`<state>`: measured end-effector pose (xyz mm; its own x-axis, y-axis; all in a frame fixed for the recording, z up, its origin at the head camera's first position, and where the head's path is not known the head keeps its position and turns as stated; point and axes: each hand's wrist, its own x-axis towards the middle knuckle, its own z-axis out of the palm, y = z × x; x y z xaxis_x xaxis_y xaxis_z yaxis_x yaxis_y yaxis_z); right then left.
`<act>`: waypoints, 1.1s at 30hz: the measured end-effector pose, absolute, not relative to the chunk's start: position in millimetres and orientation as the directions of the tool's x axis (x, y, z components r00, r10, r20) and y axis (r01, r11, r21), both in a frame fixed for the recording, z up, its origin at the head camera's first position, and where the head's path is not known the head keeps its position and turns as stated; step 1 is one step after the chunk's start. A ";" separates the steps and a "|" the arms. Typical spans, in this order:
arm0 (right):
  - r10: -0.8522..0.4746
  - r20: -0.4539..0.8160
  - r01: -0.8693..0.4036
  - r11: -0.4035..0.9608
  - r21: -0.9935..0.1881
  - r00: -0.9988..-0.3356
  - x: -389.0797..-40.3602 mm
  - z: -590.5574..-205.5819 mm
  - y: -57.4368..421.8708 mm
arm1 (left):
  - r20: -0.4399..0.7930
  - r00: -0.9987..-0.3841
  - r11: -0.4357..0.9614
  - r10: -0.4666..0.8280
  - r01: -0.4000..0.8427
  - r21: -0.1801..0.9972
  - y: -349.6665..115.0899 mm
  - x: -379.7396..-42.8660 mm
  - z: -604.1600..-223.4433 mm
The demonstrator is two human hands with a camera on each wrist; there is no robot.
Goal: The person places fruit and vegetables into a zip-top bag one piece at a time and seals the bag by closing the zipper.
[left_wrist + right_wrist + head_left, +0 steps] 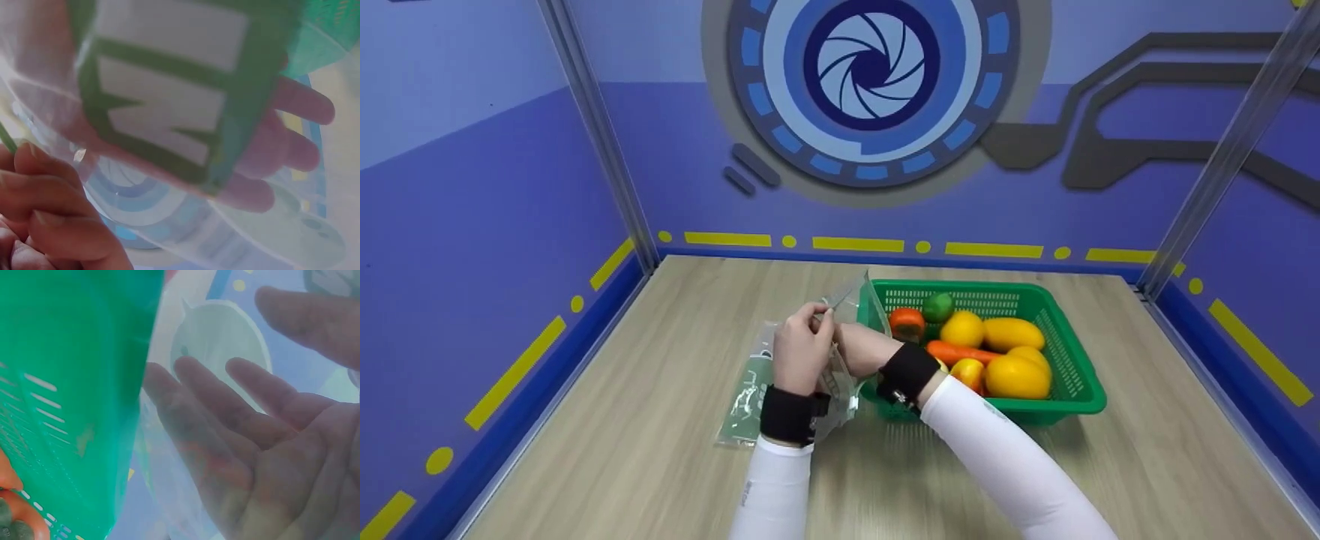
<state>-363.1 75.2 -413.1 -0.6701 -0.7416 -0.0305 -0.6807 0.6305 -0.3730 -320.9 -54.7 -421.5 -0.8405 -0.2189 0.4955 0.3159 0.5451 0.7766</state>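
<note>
My left hand [802, 349] pinches the edge of a clear plastic bag [847, 296] between thumb and fingers. My right hand [866, 349] reaches into this bag, just left of the basket. In the left wrist view, the right hand's fingers [304, 152] show spread behind the bag's green and white print [163, 84]. The right wrist view has the right hand [270, 455] with straight, separated fingers and nothing in its palm, hazy through the film. Another clear bag with green print [746, 401] lies flat on the table under and beside the left hand.
A green plastic basket [1080, 406] stands right of the hands, holding a red tomato-like piece [906, 322], a green fruit [938, 307], an orange [962, 328], a mango [1014, 334], a carrot [960, 352] and other yellow fruit. Blue printed panels [675, 157] enclose the wooden table [607, 450].
</note>
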 end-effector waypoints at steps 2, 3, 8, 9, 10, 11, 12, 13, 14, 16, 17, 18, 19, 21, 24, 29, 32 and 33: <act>-0.694 -0.073 -0.604 0.669 -0.434 -0.716 -363.7 -410.9 75.6 | 0.496 -0.841 0.543 -0.217 0.319 0.777 -54.9 -321.0 -421.9; -0.671 -0.090 -0.565 0.681 -0.466 -0.736 -363.6 -409.7 76.2 | 0.497 -0.841 0.542 -0.216 0.320 0.777 -55.1 -321.3 -422.2; -0.634 -0.043 -0.501 0.650 -0.571 -0.772 -361.5 -403.1 85.1 | 0.485 -0.849 0.537 -0.210 0.315 0.783 -55.3 -321.1 -421.9; -0.632 -0.024 -0.504 0.640 -0.581 -0.775 -361.0 -402.0 87.4 | 0.483 -0.850 0.536 -0.210 0.313 0.784 -55.3 -321.3 -421.9; -0.630 -0.007 -0.506 0.629 -0.590 -0.776 -360.4 -400.8 89.7 | 0.480 -0.852 0.536 -0.210 0.310 0.785 -55.2 -321.1 -421.6; -0.628 0.006 -0.505 0.620 -0.600 -0.778 -360.0 -399.6 92.1 | 0.475 -0.854 0.536 -0.211 0.306 0.787 -55.1 -321.4 -421.7; -0.624 0.016 -0.502 0.613 -0.610 -0.781 -359.6 -398.4 94.6 | 0.472 -0.856 0.536 -0.212 0.302 0.788 -55.0 -321.8 -421.7; -0.622 0.025 -0.500 0.604 -0.620 -0.783 -359.5 -397.2 97.0 | 0.470 -0.856 0.537 -0.213 0.300 0.789 -54.9 -322.2 -422.0; -0.619 0.034 -0.499 0.597 -0.628 -0.784 -359.5 -395.9 99.4 | 0.467 -0.858 0.536 -0.214 0.297 0.790 -54.8 -322.5 -422.0; -0.608 0.048 -0.489 0.586 -0.646 -0.792 -360.1 -393.4 104.7 | 0.465 -0.859 0.537 -0.215 0.294 0.791 -54.6 -322.5 -422.1; -0.599 0.055 -0.482 0.583 -0.654 -0.799 -360.8 -392.1 107.6 | 0.466 -0.858 0.538 -0.215 0.294 0.790 -54.6 -322.9 -422.5; -0.587 0.066 -0.477 0.581 -0.659 -0.807 -361.6 -390.7 110.5 | 0.467 -0.858 0.538 -0.215 0.295 0.790 -54.5 -322.9 -422.4; -0.577 0.083 -0.478 0.578 -0.661 -0.812 -362.5 -389.4 113.4 | 0.468 -0.857 0.536 -0.215 0.297 0.790 -54.7 -322.5 -422.5; -0.550 0.119 -0.475 0.568 -0.672 -0.827 -364.8 -387.2 119.8 | 0.467 -0.857 0.533 -0.216 0.298 0.792 -55.0 -322.2 -422.3; -0.499 0.194 -0.480 0.545 -0.688 -0.845 -369.3 -384.6 129.3 | 0.458 -0.861 0.524 -0.221 0.291 0.800 -55.2 -322.2 -421.8; -0.362 0.303 -0.454 0.479 -0.751 -0.882 -378.5 -384.4 144.0 | 0.454 -0.861 0.518 -0.227 0.288 0.806 -55.4 -321.9 -422.1; -0.245 0.334 -0.413 0.456 -0.789 -0.910 -386.1 -388.7 152.0 | 0.461 -0.857 0.517 -0.229 0.294 0.804 -55.5 -322.0 -422.7; -0.206 0.335 -0.393 0.459 -0.797 -0.920 -388.8 -391.0 154.8 | 0.462 -0.857 0.518 -0.229 0.294 0.803 -55.5 -322.4 -423.3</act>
<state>-388.8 154.8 -391.0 -0.9195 -0.2059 0.3348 -0.3929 0.4595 -0.7965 -322.4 -55.5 -423.3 -0.8569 -0.2295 0.4616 0.2940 0.5181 0.8032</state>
